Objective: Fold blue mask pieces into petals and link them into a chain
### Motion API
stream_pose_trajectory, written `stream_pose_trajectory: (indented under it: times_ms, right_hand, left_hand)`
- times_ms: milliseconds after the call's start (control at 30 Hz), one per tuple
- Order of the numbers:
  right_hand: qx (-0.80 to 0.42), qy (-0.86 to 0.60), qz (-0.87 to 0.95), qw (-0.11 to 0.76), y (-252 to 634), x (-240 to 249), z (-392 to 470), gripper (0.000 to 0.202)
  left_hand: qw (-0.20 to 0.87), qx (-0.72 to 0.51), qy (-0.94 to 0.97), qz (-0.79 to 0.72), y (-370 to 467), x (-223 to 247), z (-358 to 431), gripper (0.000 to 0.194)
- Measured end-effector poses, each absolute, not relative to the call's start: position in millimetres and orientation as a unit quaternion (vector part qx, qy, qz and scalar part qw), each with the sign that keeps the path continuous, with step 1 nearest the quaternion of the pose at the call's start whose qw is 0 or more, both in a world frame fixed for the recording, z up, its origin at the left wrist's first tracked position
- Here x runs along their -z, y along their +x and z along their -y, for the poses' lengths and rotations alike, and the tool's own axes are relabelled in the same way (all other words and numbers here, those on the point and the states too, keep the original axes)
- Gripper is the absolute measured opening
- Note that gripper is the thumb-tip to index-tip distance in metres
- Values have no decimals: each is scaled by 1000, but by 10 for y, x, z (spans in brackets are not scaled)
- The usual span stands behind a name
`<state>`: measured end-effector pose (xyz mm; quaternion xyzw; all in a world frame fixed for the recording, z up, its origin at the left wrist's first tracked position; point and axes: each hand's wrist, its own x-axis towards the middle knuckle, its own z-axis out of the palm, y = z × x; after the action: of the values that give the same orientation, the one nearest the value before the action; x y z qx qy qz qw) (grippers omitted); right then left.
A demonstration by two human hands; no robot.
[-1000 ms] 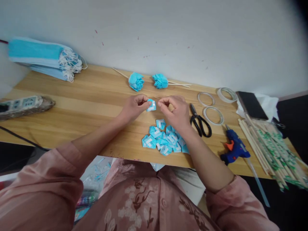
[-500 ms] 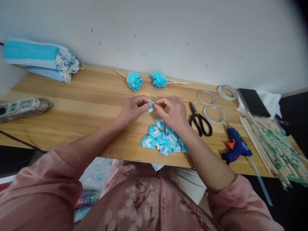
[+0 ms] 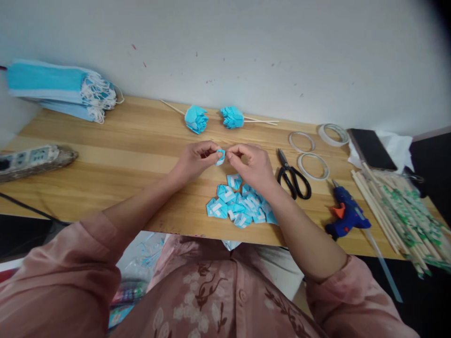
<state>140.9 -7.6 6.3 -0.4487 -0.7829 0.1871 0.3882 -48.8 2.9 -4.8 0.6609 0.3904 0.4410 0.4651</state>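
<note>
My left hand (image 3: 198, 159) pinches a small folded blue piece (image 3: 220, 157) with a white patch between thumb and fingertips, just above the table. Close by on its right, my right hand (image 3: 252, 163) has thumb and forefinger pressed together, a small gap away from the piece. Whatever those fingers hold, if anything, is too small to make out. Below the hands lies a heap of similar folded blue pieces (image 3: 235, 206), several bearing white strips; my right forearm hides part of the heap.
Two blue flowers (image 3: 196, 119) on sticks lie at the back. To the right are black scissors (image 3: 293, 179), tape rolls (image 3: 313, 166), a blue glue gun (image 3: 347, 213), wrapped sticks (image 3: 405, 216) and a phone (image 3: 372, 149). Blue masks (image 3: 45, 80) and a power strip (image 3: 35, 157) sit left.
My right fingertips have drawn slightly to the right, away from the folded blue piece they were touching. My left hand keeps its pinch on it.
</note>
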Motion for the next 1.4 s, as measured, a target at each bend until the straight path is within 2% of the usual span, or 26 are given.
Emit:
stream_pose_trajectory:
  times_ms: [1400]
  right_hand:
    - [-200, -455, 785, 370, 1414, -90, 84, 18]
  left_hand:
    - [477, -429, 658, -395, -497, 51, -39, 25]
